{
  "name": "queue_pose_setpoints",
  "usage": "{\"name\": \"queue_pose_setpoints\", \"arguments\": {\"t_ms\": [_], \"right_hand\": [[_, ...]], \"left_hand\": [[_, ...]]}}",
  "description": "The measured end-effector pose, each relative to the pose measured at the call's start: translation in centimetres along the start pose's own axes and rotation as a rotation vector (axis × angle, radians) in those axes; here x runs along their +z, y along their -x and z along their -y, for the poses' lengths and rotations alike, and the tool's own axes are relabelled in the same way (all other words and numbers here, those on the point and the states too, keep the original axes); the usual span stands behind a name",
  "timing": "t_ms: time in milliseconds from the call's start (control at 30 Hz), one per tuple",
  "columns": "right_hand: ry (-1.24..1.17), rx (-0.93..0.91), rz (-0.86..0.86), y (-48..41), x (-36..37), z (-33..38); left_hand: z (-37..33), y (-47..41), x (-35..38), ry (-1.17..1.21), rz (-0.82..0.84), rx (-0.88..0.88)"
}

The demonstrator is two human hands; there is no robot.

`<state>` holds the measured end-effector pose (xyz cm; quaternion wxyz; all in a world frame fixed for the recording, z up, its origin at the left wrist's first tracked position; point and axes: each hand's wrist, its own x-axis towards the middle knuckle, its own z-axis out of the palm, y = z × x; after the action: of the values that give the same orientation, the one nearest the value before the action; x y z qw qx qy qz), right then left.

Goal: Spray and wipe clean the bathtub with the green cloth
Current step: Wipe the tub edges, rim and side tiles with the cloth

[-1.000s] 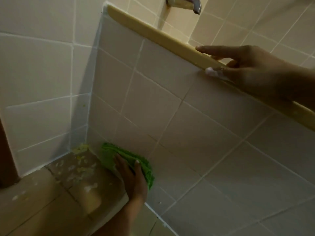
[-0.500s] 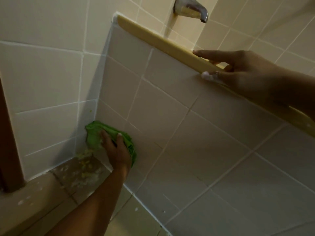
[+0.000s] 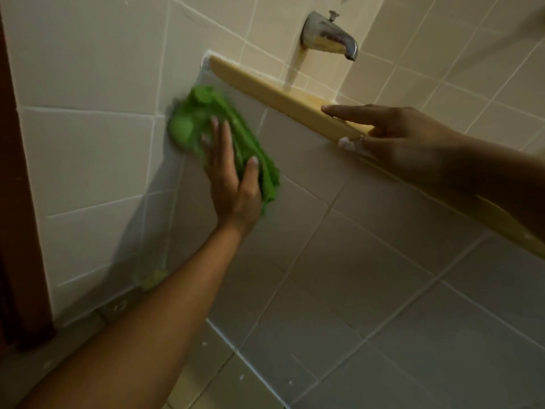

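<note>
1. Left fingers (image 3: 224, 146) are straight and a bit spread, laid flat over the green cloth (image 3: 194, 125), thumb out along the cloth's right side. So it's an open palm pressing, not a fist around it.
2. The cloth is bunched up and pinned against the tiled front of the bathtub (image 3: 324, 261), high up in the corner where it meets the wall tiles (image 3: 88, 157), just under the yellowish rim (image 3: 265, 90). Its left end is motion-blurred, so I can't make out the folds.
3. Left hand (image 3: 236, 187) points up and away, wrist straight, and the forearm runs down to the bottom edge, where it's cut off.
4. Right hand (image 3: 398, 140) rests on the rim: index finger stretched out along the top, thumb against the front edge. There's something pale on the thumb tip, can't tell what. The other fingers are mostly hidden behind the hand, and the forearm runs off the right edge.
5. Further out, a metal spout (image 3: 330, 36) sticks out of the wall above the rim. There's a greenish smear (image 3: 152, 278) low in the corner by the floor (image 3: 221, 379), and a dark door frame (image 3: 17, 231) is half cropped on the left.
</note>
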<state>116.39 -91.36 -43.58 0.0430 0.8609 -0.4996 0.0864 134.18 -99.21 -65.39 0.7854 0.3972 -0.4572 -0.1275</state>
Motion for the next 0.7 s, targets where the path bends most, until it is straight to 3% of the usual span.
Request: {"name": "queue_pose_setpoints", "arguments": {"t_ms": [200,467,700], "right_hand": [[-0.156,0.025,-0.007,0.1,-0.3,-0.2],[-0.243,0.103,-0.036,0.1,-0.5,0.0],[-0.218,0.114,-0.07,0.2,-0.6,0.2]], "left_hand": [[-4.4,-3.6,1.2,-0.101,0.117,0.248],[-5.9,3.6,2.1,-0.164,0.264,0.433],[-3.9,10.2,1.7,-0.227,0.381,0.478]]}}
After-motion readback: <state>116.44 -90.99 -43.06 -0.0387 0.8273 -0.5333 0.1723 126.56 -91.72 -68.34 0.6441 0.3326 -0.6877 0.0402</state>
